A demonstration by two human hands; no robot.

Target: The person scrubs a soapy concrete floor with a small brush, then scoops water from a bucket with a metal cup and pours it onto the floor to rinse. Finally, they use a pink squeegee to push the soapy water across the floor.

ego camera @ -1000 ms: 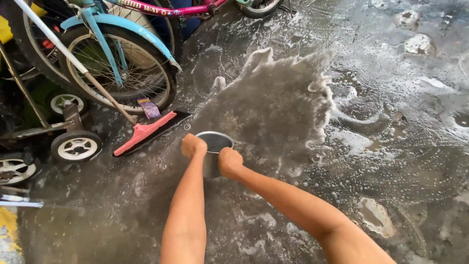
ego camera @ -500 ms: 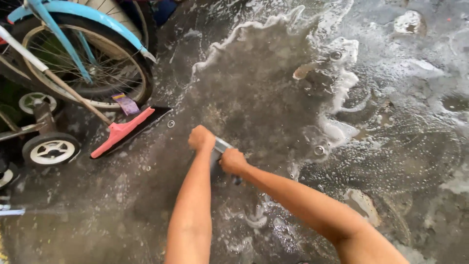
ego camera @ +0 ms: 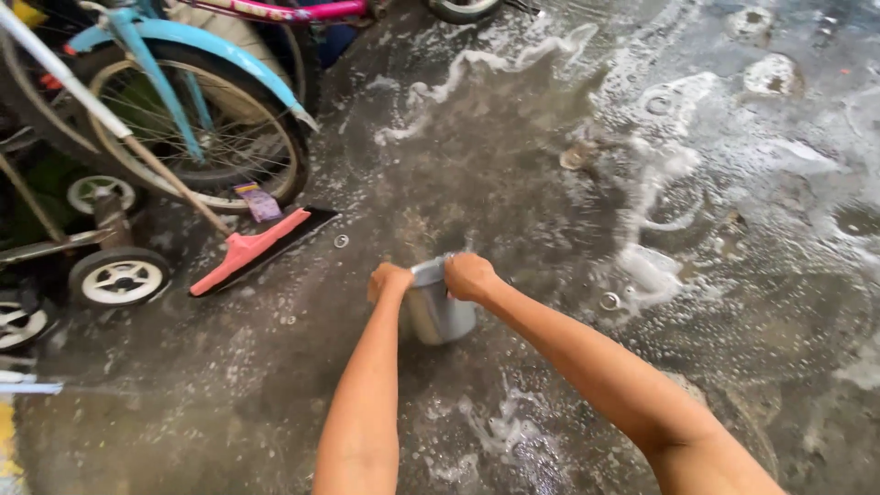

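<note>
I hold a small metal bucket (ego camera: 440, 312) with both hands over a wet, soapy concrete floor (ego camera: 568, 183). My left hand (ego camera: 389, 278) grips the bucket's rim on the left side. My right hand (ego camera: 468, 274) grips the rim on the right. The bucket hangs upright below my fists, its mouth mostly hidden behind them. Water and foam lie spread across the floor beyond the bucket.
A pink floor squeegee (ego camera: 249, 247) with a long pale handle lies left of the bucket. Behind it stands a blue bicycle (ego camera: 197, 119) with small white training wheels (ego camera: 119, 275). A pink bicycle frame (ego camera: 293, 11) shows at the top edge. Foam patches dot the floor at right.
The sheet of water thrown from the bucket has landed and spread over the floor. The bucket has swung from tipped forward back to hanging upright in both hands.
</note>
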